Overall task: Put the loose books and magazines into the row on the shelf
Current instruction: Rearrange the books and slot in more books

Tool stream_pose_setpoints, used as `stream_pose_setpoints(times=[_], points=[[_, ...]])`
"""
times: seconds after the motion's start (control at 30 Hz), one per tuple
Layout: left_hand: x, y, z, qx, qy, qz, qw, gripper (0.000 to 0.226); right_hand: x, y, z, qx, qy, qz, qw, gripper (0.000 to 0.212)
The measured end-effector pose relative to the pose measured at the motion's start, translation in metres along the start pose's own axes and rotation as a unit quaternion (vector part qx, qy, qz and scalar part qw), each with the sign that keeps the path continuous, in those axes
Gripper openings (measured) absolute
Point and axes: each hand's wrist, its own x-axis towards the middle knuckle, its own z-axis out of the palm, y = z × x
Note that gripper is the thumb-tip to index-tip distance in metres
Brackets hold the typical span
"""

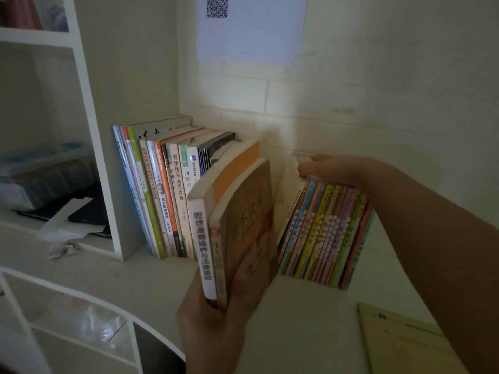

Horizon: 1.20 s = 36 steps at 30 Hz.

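Left hand (216, 314) grips two upright books, white-spined book (204, 247) and tan paperback (248, 228). Right hand (332, 168) curled over tops of leaning thin colourful books (324, 233), holding them.

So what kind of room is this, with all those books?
Probably a study corner at home, maybe a child's. Books stand in a row on a white desk against the wall, a bundle of thin colourful booklets stands beside them, and white cubby shelves rise on the left.
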Motion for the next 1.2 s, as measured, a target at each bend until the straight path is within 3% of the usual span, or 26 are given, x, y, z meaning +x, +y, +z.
stream_pose_setpoints(times=[0.07, 0.23, 0.47, 0.6, 0.67, 0.73, 0.83, 1.07, 1.2], points=[[0.011, 0.015, 0.003, 0.022, 0.002, 0.057, 0.998, 0.02, 0.0, 0.001, 0.0, 0.0, -0.003, 0.003, 1.0, 0.07], [0.052, 0.032, 0.03, -0.001, -0.019, 0.145, 0.989, 0.03, -0.001, 0.02, -0.002, 0.032, 0.013, 0.028, 0.999, 0.073], [0.066, -0.004, 0.094, 0.052, -0.053, 0.084, 0.994, 0.038, 0.0, 0.032, 0.002, 0.022, 0.051, 0.033, 0.998, 0.113], [0.046, -0.038, 0.111, 0.073, -0.082, 0.026, 0.994, 0.054, 0.009, 0.038, 0.006, 0.009, 0.047, 0.028, 0.998, 0.109], [0.043, -0.039, 0.114, 0.095, -0.095, 0.044, 0.99, 0.064, 0.011, 0.04, 0.007, -0.002, 0.053, 0.034, 0.998, 0.106], [0.041, -0.041, 0.112, 0.171, -0.088, 0.152, 0.97, 0.067, 0.012, 0.04, 0.009, -0.018, 0.061, 0.037, 0.997, 0.104], [0.041, -0.059, 0.105, 0.283, -0.047, 0.299, 0.91, 0.062, 0.016, 0.043, 0.012, -0.045, 0.065, 0.03, 0.996, 0.104], [0.058, -0.086, 0.109, 0.381, -0.044, 0.261, 0.886, 0.073, 0.015, 0.032, 0.019, -0.034, 0.073, 0.009, 0.997, 0.107], [0.062, -0.093, 0.11, 0.409, -0.043, 0.259, 0.874, 0.072, 0.012, 0.016, 0.029, -0.051, 0.085, -0.04, 0.994, 0.089]])
